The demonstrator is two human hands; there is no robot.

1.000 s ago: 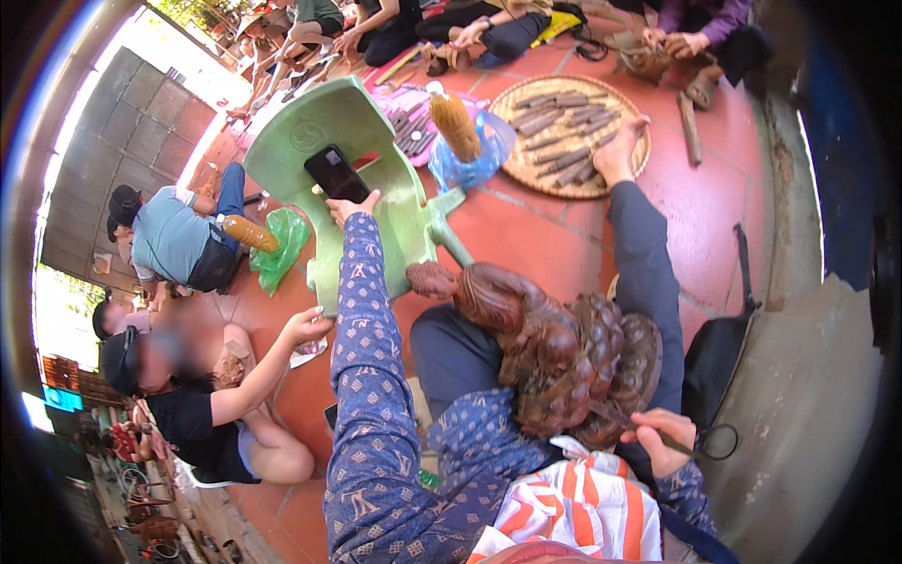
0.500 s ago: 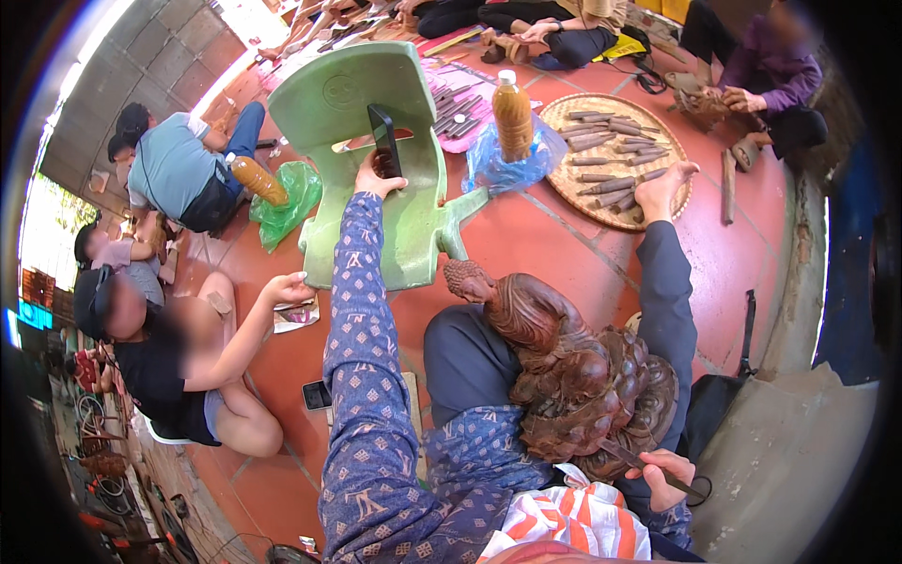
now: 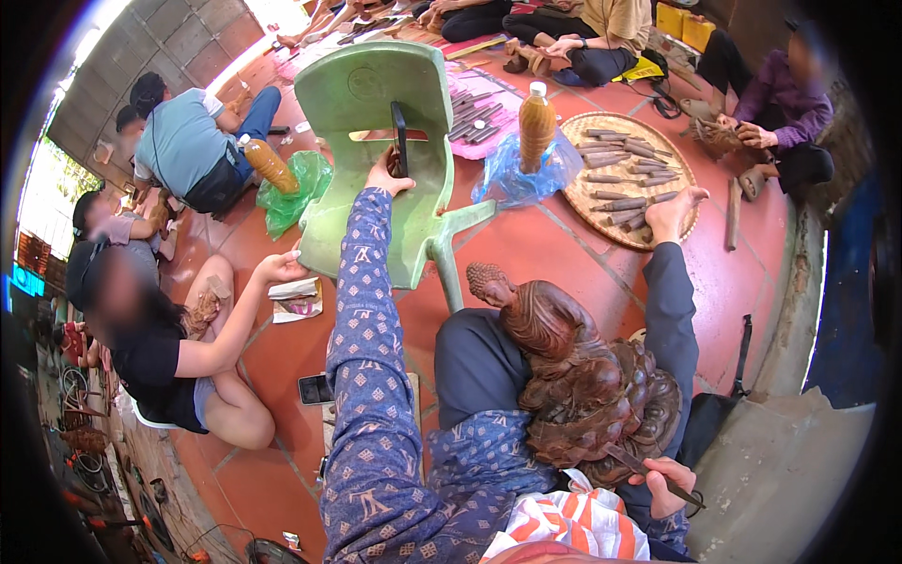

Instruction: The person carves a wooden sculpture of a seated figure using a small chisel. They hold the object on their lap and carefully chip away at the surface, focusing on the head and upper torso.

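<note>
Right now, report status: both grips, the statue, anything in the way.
Left grip on black phone, at green chair. Right grip on thin tool, pointed at wooden statue. Statue tilted. Striped cloth bunched nearby, clear of tool.

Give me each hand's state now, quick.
Left hand: closed, holding a black phone.
Right hand: closed, holding a thin dark tool against the wooden carving.

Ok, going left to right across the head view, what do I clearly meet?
Person in light-blue shirt, flat-lying phone, left hand holding a black phone, carved wooden figure, loose length of wood.
</note>
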